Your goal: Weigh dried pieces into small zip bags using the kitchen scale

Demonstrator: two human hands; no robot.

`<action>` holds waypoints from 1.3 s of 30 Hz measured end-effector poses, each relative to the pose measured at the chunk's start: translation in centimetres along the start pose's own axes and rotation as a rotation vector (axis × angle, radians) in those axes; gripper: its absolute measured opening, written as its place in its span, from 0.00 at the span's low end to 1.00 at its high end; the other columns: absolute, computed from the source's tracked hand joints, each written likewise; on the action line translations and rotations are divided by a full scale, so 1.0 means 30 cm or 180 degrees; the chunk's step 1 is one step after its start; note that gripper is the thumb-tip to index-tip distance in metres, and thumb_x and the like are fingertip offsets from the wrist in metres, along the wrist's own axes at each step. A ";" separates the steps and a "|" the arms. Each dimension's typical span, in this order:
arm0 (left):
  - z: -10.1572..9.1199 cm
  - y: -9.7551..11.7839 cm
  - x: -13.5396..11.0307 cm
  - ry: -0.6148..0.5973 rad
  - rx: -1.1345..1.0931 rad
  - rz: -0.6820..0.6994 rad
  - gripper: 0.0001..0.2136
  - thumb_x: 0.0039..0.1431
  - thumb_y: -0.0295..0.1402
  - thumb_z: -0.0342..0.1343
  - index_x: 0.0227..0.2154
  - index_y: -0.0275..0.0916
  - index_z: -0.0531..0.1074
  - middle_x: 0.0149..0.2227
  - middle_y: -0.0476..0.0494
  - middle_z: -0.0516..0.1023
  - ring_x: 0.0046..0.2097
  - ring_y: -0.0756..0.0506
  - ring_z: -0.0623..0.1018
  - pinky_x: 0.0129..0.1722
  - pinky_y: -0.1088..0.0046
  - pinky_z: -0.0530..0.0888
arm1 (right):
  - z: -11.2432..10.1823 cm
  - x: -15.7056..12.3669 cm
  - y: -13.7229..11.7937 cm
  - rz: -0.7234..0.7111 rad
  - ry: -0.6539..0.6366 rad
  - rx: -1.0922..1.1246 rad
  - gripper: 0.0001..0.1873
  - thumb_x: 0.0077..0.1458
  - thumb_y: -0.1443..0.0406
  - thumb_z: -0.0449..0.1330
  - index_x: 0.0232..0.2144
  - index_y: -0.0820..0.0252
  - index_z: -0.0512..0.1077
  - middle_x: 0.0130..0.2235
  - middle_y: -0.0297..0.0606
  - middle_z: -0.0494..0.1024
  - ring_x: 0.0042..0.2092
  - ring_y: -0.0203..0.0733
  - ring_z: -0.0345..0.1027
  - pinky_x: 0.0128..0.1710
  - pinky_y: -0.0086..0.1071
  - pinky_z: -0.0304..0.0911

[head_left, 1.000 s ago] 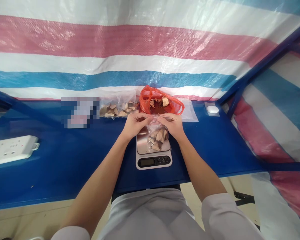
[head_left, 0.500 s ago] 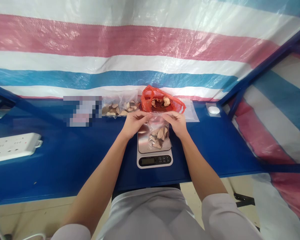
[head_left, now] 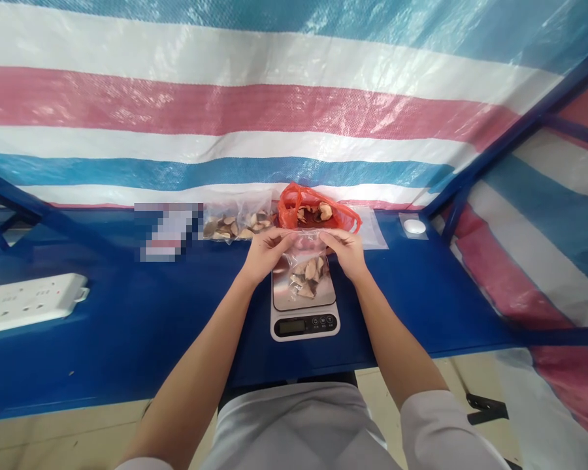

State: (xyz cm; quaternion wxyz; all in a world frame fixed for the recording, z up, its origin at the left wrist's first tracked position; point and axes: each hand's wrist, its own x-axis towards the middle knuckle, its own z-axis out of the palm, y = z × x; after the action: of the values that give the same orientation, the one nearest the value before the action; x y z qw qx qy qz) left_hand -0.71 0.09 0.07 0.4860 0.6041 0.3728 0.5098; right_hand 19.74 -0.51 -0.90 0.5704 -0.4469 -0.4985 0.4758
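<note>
Over the blue surface [head_left: 127,320], in the head view, our left hand [head_left: 267,256] and right hand [head_left: 345,253] stay near together and pinch the top edge of one clear plastic bag [head_left: 304,274] with dried brown pieces [head_left: 306,277] inside. We see it resting on a kitchen scale [head_left: 304,325], just before a red plastic bag [head_left: 294,210].

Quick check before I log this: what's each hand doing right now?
Left hand: closed, pinching the top edge of the clear plastic bag.
Right hand: closed, pinching the bag's top edge too.
</note>
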 end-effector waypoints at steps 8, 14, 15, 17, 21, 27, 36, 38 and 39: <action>-0.011 0.025 -0.002 0.0282 0.0070 0.0183 0.16 0.58 0.47 0.63 0.32 0.36 0.81 0.26 0.46 0.81 0.27 0.48 0.77 0.30 0.72 0.75 | 0.025 -0.016 -0.021 0.0118 -0.0214 -0.0080 0.19 0.47 0.49 0.70 0.34 0.57 0.80 0.32 0.35 0.83 0.29 0.40 0.77 0.28 0.32 0.74; -0.067 0.070 0.003 0.0665 -0.0136 0.0216 0.16 0.56 0.47 0.64 0.33 0.37 0.81 0.22 0.48 0.78 0.23 0.49 0.75 0.27 0.73 0.73 | 0.098 -0.019 -0.066 0.0191 -0.0524 -0.0015 0.21 0.47 0.52 0.70 0.41 0.56 0.78 0.38 0.37 0.84 0.38 0.44 0.79 0.34 0.35 0.77; -0.082 0.077 0.005 0.0721 -0.0112 0.0217 0.16 0.56 0.47 0.64 0.33 0.36 0.81 0.21 0.48 0.77 0.23 0.49 0.74 0.26 0.73 0.73 | 0.118 -0.015 -0.075 0.0181 -0.0572 -0.0010 0.20 0.48 0.52 0.70 0.40 0.56 0.78 0.38 0.37 0.84 0.38 0.44 0.79 0.35 0.35 0.77; -0.122 0.090 0.012 0.0832 -0.0038 0.0229 0.17 0.55 0.48 0.64 0.33 0.36 0.81 0.22 0.48 0.77 0.23 0.49 0.74 0.26 0.73 0.73 | 0.163 -0.001 -0.092 0.0128 -0.0647 0.0003 0.19 0.48 0.52 0.69 0.38 0.57 0.78 0.37 0.38 0.84 0.37 0.44 0.79 0.35 0.35 0.76; -0.235 0.115 0.031 0.1251 0.0267 0.0310 0.20 0.53 0.50 0.65 0.33 0.36 0.80 0.27 0.45 0.81 0.27 0.48 0.77 0.29 0.73 0.75 | 0.279 0.053 -0.117 0.0009 -0.0751 0.0104 0.18 0.49 0.52 0.68 0.38 0.57 0.79 0.38 0.38 0.84 0.40 0.44 0.79 0.33 0.33 0.75; -0.401 0.149 0.017 0.1715 0.1449 0.0815 0.18 0.61 0.46 0.58 0.46 0.38 0.77 0.46 0.38 0.81 0.45 0.43 0.80 0.43 0.67 0.78 | 0.455 0.173 -0.134 -0.0063 -0.0847 -0.0104 0.16 0.51 0.55 0.67 0.38 0.58 0.79 0.38 0.37 0.84 0.39 0.42 0.78 0.33 0.30 0.74; -0.473 0.138 -0.010 0.0943 0.3468 0.1751 0.14 0.63 0.37 0.55 0.51 0.42 0.74 0.55 0.35 0.76 0.59 0.34 0.74 0.60 0.52 0.69 | 0.599 0.312 -0.127 0.0488 -0.0738 0.0242 0.07 0.57 0.66 0.64 0.39 0.58 0.77 0.39 0.35 0.81 0.40 0.39 0.77 0.33 0.28 0.75; -0.488 0.120 -0.004 0.0592 0.3637 0.1695 0.17 0.63 0.39 0.56 0.53 0.42 0.73 0.57 0.35 0.75 0.62 0.33 0.72 0.61 0.51 0.68 | 0.621 0.326 -0.120 0.0557 -0.0703 0.0349 0.06 0.57 0.66 0.63 0.39 0.59 0.77 0.37 0.35 0.81 0.39 0.38 0.77 0.32 0.27 0.74; -0.497 0.109 -0.003 0.0476 0.3703 0.1682 0.18 0.63 0.40 0.56 0.54 0.42 0.72 0.59 0.35 0.74 0.63 0.32 0.71 0.62 0.50 0.68 | 0.630 0.332 -0.115 0.0555 -0.0685 0.0369 0.06 0.57 0.66 0.63 0.39 0.60 0.77 0.37 0.34 0.81 0.39 0.38 0.76 0.32 0.27 0.74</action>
State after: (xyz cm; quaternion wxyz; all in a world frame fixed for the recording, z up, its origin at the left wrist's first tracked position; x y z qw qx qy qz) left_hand -15.47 2.29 3.33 -0.0905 0.8033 0.4599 0.3676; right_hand 1.79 9.50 5.88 0.4951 -0.4011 -0.4877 0.5967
